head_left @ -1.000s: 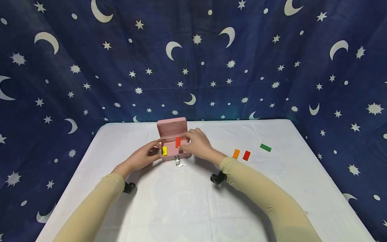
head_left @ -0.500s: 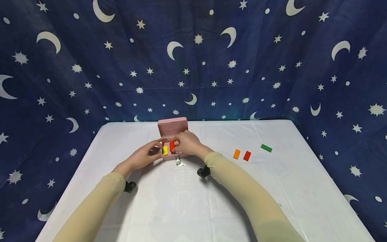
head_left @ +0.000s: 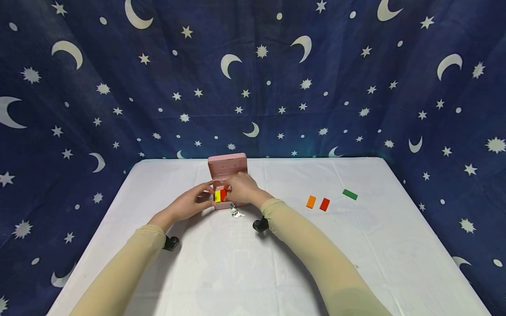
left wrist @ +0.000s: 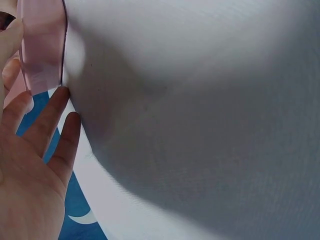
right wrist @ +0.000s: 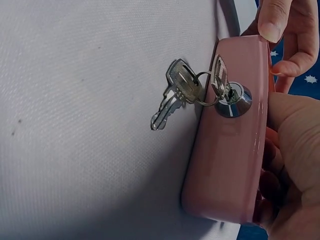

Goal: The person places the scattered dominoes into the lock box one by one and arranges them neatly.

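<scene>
A small pink metal cash box (head_left: 228,166) stands at the back of the table with its lid raised. My left hand (head_left: 182,206) steadies its left end, thumb at the front corner and other fingers along the side. Inside, a yellow block (head_left: 217,196) lies by the left wall. Reaching in from the right, my right hand (head_left: 245,191) pinches a red block (head_left: 223,195) close beside the yellow one. In the right wrist view, the box front carries a round lock (right wrist: 235,107) with one key inserted and a second key (right wrist: 167,107) hanging from the ring.
To the right on the white cloth (head_left: 221,272) lie an orange block (head_left: 311,202), another red block (head_left: 324,204) and a green block (head_left: 349,194). A dark blue curtain (head_left: 272,118) with moons and stars rises behind the table.
My right hand has moved left and down inside the box, bringing the red block from the middle over to the yellow one. The left hand has stayed at the box's left end.
</scene>
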Demonstrator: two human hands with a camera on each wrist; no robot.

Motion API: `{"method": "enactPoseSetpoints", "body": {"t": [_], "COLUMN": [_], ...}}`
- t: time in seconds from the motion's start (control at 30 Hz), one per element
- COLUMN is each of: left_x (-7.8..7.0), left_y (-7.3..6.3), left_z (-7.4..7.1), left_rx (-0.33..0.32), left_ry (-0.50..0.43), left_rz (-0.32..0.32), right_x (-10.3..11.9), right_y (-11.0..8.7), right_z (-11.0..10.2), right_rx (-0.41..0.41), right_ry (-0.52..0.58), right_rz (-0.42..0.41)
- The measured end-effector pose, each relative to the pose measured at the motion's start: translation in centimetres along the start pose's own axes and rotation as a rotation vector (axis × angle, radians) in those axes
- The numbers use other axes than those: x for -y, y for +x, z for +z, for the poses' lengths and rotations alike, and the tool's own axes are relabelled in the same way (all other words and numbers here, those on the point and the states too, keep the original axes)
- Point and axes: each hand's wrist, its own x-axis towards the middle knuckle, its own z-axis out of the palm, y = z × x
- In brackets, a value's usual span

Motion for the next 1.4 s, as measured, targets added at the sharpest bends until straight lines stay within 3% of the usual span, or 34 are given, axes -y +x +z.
{"method": "enactPoseSetpoints", "body": {"t": [0.67,0.97,1.2,1.4], "left_x": [-0.4,-0.2,0.0,-0.1], "left_y": [0.3,0.2,0.0,0.1], "left_z": [0.1,0.2,0.2,0.2], "left_rx": [0.001,0.0,-0.007,-0.002], "left_ry": [-0.012,-0.027,-0.028,-0.026], "left_rz": [0.029,0.059,0.055,0.042], "right_x": [-0.6,-0.9,-2.3,-4.8], "right_y": [-0.2,-0.9,-3.5,-7.3], "right_z": [0.2,-0.5,-2.5,-5.3], "right_rx": [-0.004,-0.022,-0.075,-0.123], "right_ry": [-0.029,0.064,0.075,0.103], "right_rz": [0.001,-0.003,-0.077,-0.035]}}
